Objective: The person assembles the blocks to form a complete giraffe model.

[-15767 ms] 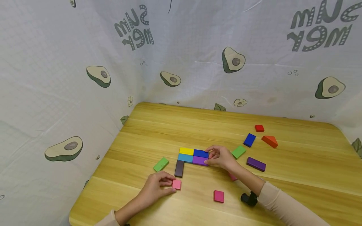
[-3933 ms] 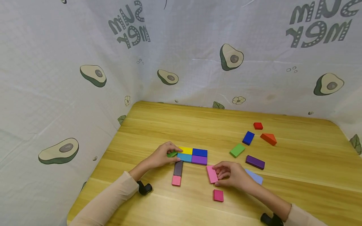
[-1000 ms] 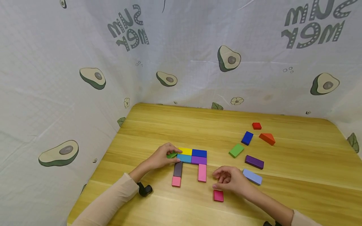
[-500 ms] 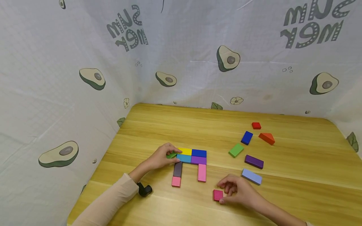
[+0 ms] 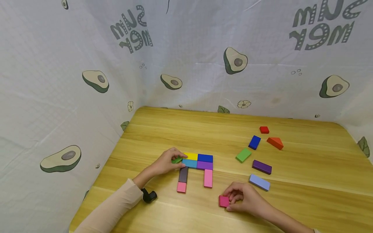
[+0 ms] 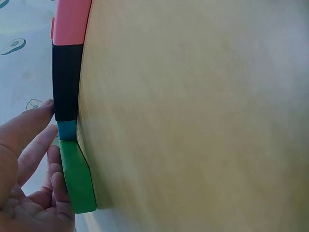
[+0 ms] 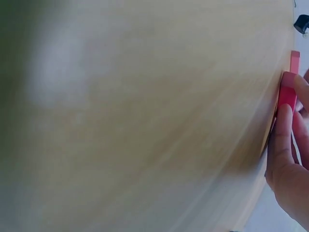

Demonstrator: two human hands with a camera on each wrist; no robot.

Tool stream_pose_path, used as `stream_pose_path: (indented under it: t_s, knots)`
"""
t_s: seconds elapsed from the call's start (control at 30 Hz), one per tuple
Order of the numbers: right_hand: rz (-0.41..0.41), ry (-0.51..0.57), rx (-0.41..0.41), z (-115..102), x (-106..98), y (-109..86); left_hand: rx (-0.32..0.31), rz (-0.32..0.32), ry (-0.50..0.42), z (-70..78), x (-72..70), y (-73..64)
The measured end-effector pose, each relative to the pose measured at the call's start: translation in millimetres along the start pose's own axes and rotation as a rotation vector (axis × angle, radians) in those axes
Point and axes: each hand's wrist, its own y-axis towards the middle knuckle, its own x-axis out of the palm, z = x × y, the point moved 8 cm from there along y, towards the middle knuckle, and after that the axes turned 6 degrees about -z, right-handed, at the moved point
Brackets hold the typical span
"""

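Note:
In the head view my left hand [image 5: 166,161] rests at the left end of a joined group of wooden blocks. Its index finger and thumb span the yellow block [image 5: 191,156] and the light-blue block [image 5: 190,163]. A green block [image 6: 77,179] lies partly hidden under that hand. Also in the group are a dark-blue block [image 5: 205,158], a violet block [image 5: 205,165], a black block [image 5: 183,174], a small pink block [image 5: 181,187] and a long pink block [image 5: 208,178]. My right hand [image 5: 247,199] pinches a magenta square block [image 5: 223,201] between thumb and fingers.
To the right lie a periwinkle block [image 5: 259,182], a dark-purple block [image 5: 262,166], another green block [image 5: 243,155], another blue block [image 5: 254,142], an orange-red triangle [image 5: 275,143] and a red block [image 5: 264,129]. Patterned sheeting [image 5: 201,61] surrounds the wooden table [image 5: 163,126].
My right hand has set the long pink block below the violet one, let go, moved down and taken hold of the magenta block. Earlier, the small pink block joined the black one. My left hand stays put lately.

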Motion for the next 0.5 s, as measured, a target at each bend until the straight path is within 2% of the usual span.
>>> stream_pose_path:
  t_s: [0.23, 0.5]
  knots:
    - [-0.004, -0.014, -0.006, -1, 2, 5.2, 0.023, 0.010, -0.006, 3.5, -2.0, -1.3]
    - [0.001, -0.042, 0.041, -3, 8, 15.4, 0.028, 0.008, -0.010, 4.8, -1.8, -2.2]
